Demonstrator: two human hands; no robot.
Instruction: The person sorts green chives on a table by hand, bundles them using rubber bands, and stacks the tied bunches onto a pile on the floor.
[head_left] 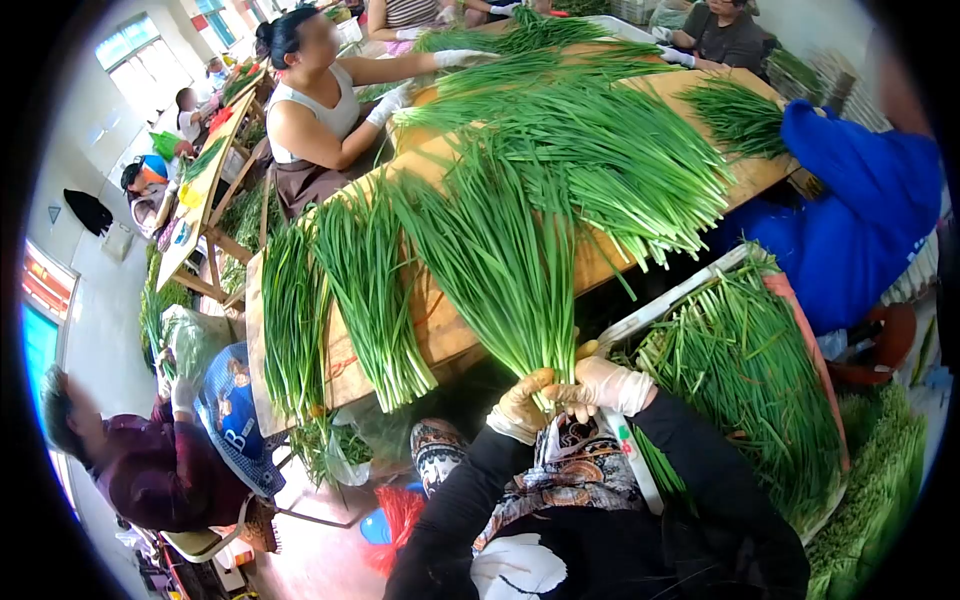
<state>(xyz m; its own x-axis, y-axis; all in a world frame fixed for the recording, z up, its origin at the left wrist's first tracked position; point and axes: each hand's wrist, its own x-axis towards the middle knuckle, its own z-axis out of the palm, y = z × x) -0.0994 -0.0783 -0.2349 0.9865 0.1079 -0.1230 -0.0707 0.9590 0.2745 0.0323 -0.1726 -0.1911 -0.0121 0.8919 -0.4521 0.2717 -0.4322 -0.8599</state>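
Note:
A fanned bunch of garlic chives (505,275) lies on the wooden table (450,325), its pale stem ends over the near edge. My left hand (521,404), in a whitish glove, is closed around those stem ends from the left. From the right, my right hand (606,387), gloved too, grips the same ends with its fingers closed. The very tips of the stems are partly hidden by my fingers. Left of this bunch lie two narrower chive bunches (370,290). A large heap of chives (620,165) spreads to the right and beyond.
A crate (640,318) full of chives (745,375) stands right of my arms. Blue cloth (860,200) covers something at the table's right end. Co-workers (330,115) sit around the table, and another person (150,470) sits at left. Red strands (398,525) hang near my leg.

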